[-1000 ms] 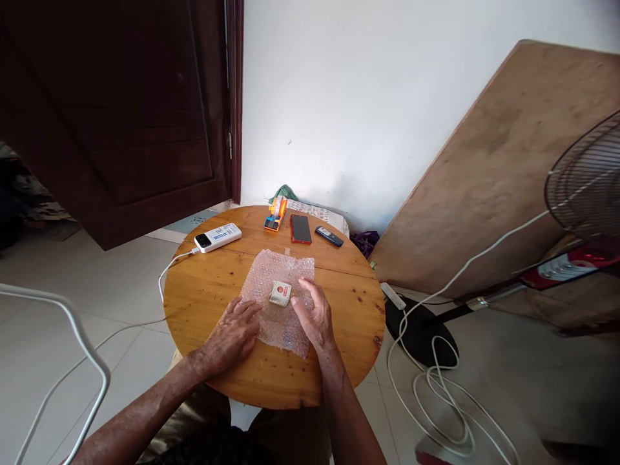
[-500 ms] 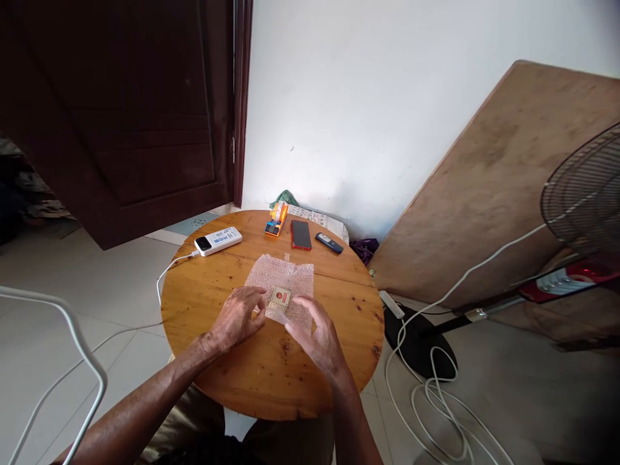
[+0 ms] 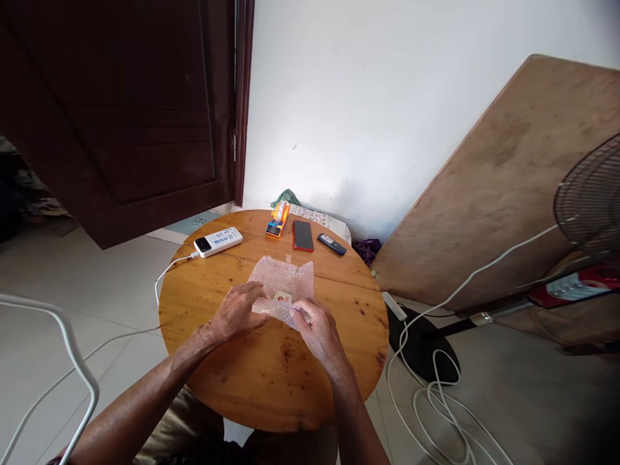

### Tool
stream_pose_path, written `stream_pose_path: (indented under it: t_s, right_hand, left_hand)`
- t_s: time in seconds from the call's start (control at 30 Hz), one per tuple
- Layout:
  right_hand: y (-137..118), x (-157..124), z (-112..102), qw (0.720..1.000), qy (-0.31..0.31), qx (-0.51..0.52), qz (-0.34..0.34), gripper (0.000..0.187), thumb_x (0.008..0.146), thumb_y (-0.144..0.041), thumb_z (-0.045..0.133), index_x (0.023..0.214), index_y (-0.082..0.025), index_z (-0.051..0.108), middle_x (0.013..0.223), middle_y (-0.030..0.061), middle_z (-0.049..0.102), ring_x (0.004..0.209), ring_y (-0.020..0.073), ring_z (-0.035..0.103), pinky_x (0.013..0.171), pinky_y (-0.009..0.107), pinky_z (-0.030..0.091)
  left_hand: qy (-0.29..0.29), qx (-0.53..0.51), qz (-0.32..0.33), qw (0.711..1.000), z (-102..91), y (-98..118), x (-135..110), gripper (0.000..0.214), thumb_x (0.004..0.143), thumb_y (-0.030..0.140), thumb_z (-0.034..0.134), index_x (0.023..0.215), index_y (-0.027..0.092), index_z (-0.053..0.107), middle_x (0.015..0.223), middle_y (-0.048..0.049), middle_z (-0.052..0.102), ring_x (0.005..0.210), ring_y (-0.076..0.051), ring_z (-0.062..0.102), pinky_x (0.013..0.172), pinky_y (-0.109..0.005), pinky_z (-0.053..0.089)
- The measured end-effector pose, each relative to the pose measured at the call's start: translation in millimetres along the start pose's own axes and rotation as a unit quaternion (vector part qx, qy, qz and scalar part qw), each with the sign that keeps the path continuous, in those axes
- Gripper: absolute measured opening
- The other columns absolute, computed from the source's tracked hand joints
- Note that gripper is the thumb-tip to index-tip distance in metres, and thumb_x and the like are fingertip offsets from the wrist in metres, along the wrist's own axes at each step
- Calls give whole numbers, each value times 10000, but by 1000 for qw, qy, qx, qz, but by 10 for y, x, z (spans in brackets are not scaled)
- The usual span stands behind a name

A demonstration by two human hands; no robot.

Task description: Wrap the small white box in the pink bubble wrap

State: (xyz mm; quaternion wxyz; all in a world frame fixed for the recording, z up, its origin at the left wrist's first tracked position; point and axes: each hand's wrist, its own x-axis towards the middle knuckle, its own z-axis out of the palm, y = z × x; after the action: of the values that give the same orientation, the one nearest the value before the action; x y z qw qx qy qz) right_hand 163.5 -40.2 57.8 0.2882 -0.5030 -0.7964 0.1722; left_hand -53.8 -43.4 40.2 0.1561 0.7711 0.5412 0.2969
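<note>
Compare with the earlier frame: near edge of the bubble wrap (image 3: pixel 276 272) now raised and turned back over the near part of the small printed box (image 3: pixel 283 296), right hand (image 3: pixel 320 329) drawn in onto the fold. Locate the box on the sheet, between the hands, partly covered. Note right thumb and forefinger pinched on the fold's right end; left hand (image 3: pixel 237 310) with thumb and fingers apart around the left edge, pressure impossible to tell. Judge the step in hand as folding; for the next move, presumably hold the box still and keep the fold even. Count one sheet, one box, two hands, one orange tape dispenser (image 3: pixel 278 223), one red-edged smartphone (image 3: pixel 303 236), one dark candybar phone (image 3: pixel 332 244), one white power bank (image 3: pixel 223 241), one round wooden table (image 3: pixel 285 387).
</note>
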Motion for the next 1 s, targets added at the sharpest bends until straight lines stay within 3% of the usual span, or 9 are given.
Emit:
stream_pose_path:
  t_s: [0.2, 0.33, 0.43, 0.57, 0.73, 1.0]
  right_hand:
    - [144, 138, 5, 998, -15, 40, 53, 185, 859, -257, 508, 740, -191, 633, 738, 18, 659, 661, 145, 578, 615, 238, 389]
    - [234, 207, 33, 994, -35, 63, 87, 200, 844, -271, 512, 713, -183, 635, 671, 11, 643, 597, 135, 549, 575, 235, 368]
    - [301, 220, 78, 990, -38, 84, 110, 218, 837, -308, 524, 704, -177, 638, 655, 11, 639, 582, 134, 539, 561, 234, 363]
    - [368, 202, 124, 984, -22, 120, 128, 263, 838, -376, 534, 697, -173, 626, 652, 7, 632, 589, 133, 532, 563, 232, 371]
    - [374, 180, 129, 980, 40, 131, 147, 329, 824, -455, 562, 640, -183, 550, 587, -27, 536, 558, 116, 469, 524, 219, 341]
    - [446, 153, 252, 989, 53, 50, 130, 337, 859, -469, 530, 669, -191, 543, 599, -29, 550, 557, 117, 484, 541, 223, 341]
  left_hand:
    - [-12, -111, -71, 991, 141, 51, 269, 101, 740, 208, 658, 839, 186, 667, 1165, -80, 700, 1001, -219, 670, 861, -305, 508]
    - [-26, -148, -137, 979, 210, 94, 378, 190, 735, 204, 627, 911, 189, 697, 980, -34, 739, 808, -165, 658, 736, -253, 480]
    - [-28, -160, -153, 975, 271, 83, 412, 159, 726, 193, 590, 846, 183, 695, 762, 13, 693, 678, -127, 586, 646, -218, 431]
    - [-11, -165, -158, 973, 327, 56, 427, 73, 710, 201, 570, 690, 171, 634, 642, 40, 590, 622, -102, 502, 591, -193, 377]
    - [-15, -190, -182, 965, 332, 56, 422, 79, 689, 195, 547, 702, 169, 620, 619, 48, 553, 594, -97, 465, 568, -189, 366]
    - [-11, -242, -193, 951, 337, 69, 404, 105, 678, 180, 518, 726, 174, 611, 682, 30, 612, 647, -108, 533, 612, -190, 413]
